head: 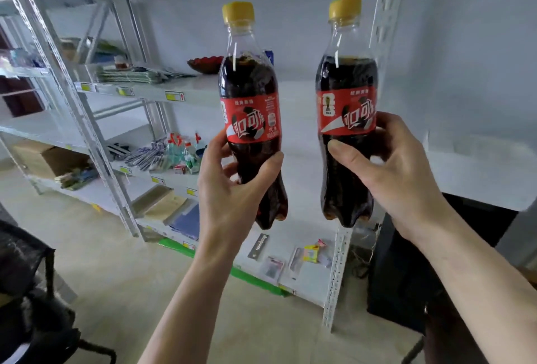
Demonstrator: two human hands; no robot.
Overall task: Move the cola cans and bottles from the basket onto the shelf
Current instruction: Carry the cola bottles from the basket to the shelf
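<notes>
Plainly full and so fairly heavy, with smooth, slightly yielding plastic walls, the left cola bottle (250,119) and right cola bottle (347,113) hang upright before the shelf (296,93) front edge, the left hand (232,186) and right hand (389,172) each gripping its bottle sensibly at the waist below the label.

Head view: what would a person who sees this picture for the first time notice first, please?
Two cola bottles with yellow caps and red labels fill the middle, held upright in the air before the grey shelf. The left hand grips the left bottle low on its body, and the right hand grips the right bottle. A dark red bowl stands on the shelf behind them.
</notes>
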